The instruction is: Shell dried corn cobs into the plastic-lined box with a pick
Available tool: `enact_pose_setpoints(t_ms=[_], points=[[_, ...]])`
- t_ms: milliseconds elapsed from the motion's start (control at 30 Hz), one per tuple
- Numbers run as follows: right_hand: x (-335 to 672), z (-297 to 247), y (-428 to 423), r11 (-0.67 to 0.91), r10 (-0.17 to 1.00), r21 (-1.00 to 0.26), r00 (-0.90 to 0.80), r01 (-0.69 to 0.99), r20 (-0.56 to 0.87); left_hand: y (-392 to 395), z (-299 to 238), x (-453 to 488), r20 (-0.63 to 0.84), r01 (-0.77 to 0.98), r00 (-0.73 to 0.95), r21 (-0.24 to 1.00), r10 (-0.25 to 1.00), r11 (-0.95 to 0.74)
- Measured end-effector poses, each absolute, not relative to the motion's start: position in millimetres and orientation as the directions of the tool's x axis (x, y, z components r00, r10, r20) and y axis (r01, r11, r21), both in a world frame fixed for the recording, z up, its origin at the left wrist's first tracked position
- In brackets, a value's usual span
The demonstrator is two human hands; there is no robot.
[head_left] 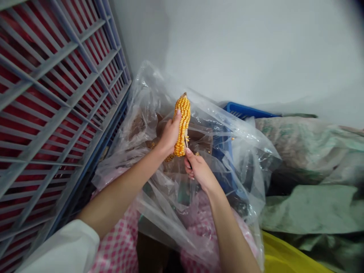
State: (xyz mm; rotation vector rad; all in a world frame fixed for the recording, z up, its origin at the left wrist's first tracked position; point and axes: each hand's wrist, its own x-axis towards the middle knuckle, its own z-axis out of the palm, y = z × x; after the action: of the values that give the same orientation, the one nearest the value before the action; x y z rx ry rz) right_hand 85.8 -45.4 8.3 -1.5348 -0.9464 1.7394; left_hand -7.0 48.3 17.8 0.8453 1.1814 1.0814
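Observation:
My left hand [170,134] grips a yellow corn cob [182,123] and holds it upright over a clear plastic bag [159,94]. My right hand [197,168] is closed just below the cob's lower end, fingers curled round a small dark tool whose tip touches the kernels; I cannot name the tool. Loose kernels and brown bits lie inside the bag under the cob.
A grey-blue slatted crate [57,94] with red contents stands at the left. A blue basket [244,112] sits behind the bag, greenish sacks [307,151] lie to the right, and a yellow surface [284,258] shows at the bottom right. Pink checked cloth [119,250] covers my lap.

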Motion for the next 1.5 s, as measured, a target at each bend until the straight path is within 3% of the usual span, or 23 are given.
enact_pose_setpoints(t_ms=[100,167,267,400,500,600,867,1100,1300,1500], points=[[95.0,10.5,-44.0,-0.334,0.935,-0.916,-0.042,0.223,-0.351,50.3,26.7,-9.8,-0.398,-0.287,0.194,0.851,0.897,0.440],[103.6,16.3,-45.1,-0.202,0.979,-0.876,0.088,0.437,-0.182,51.0,31.0,-11.6,-0.414,-0.300,0.241,0.829,0.878,0.473],[111.0,24.5,-47.7,-0.172,0.962,-0.829,0.272,0.531,-0.026,51.6,31.4,-13.5,-0.387,-0.312,0.231,0.840,0.893,0.445],[101.5,29.0,-47.4,-0.258,0.948,-0.964,0.207,0.064,-0.240,50.2,26.9,-14.0,-0.322,-0.297,0.161,0.886,0.933,0.357],[90.3,33.0,-45.1,-0.370,0.920,-0.899,0.039,-0.236,-0.389,46.6,25.2,-12.6,-0.196,-0.222,0.067,0.953,0.978,0.206],[85.4,38.0,-43.7,-0.433,0.895,-0.825,-0.066,-0.362,-0.441,42.0,26.3,-10.5,-0.067,-0.096,0.004,0.993,0.998,0.067],[84.1,41.9,-44.6,-0.533,0.834,-0.681,-0.177,-0.503,-0.522,32.0,28.5,-7.2,0.124,0.154,-0.033,0.981,0.992,-0.118],[92.8,37.0,-43.7,-0.653,0.743,-0.461,-0.387,-0.601,-0.547,28.6,24.0,-3.9,0.297,0.491,0.040,0.825,0.954,-0.278],[91.1,23.2,-42.8,-0.626,0.774,-0.571,-0.334,-0.531,-0.538,26.4,22.2,-1.2,0.213,0.527,0.043,0.825,0.976,-0.204],[86.9,13.7,-41.6,-0.599,0.799,-0.709,-0.226,-0.373,-0.557,32.7,16.4,-6.0,0.015,0.491,0.046,0.871,0.999,-0.036]])
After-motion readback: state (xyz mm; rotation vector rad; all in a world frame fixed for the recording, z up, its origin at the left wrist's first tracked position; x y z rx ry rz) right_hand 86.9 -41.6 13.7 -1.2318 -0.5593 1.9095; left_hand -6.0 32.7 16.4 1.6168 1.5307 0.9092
